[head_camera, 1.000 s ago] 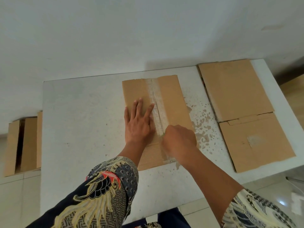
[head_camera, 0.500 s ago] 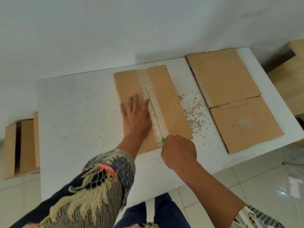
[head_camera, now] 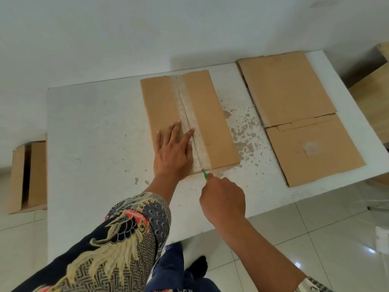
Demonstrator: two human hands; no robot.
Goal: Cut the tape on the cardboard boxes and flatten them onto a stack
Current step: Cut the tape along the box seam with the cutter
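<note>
The cut along the tape looks finished: the cutter sits just off the box's near edge, the right hand curled tight around it. The left hand presses flat on the box, fingers spread. Next: open the flaps, flatten the matte, creased cardboard, and move it right of the box onto the stack on the speckled tabletop.

a dark navy left sleeve printed with a cream, gold and red bird over grey geometric patterning. the right sleeve shows a pale patterned cuff. blue trousers, a black sock.
</note>
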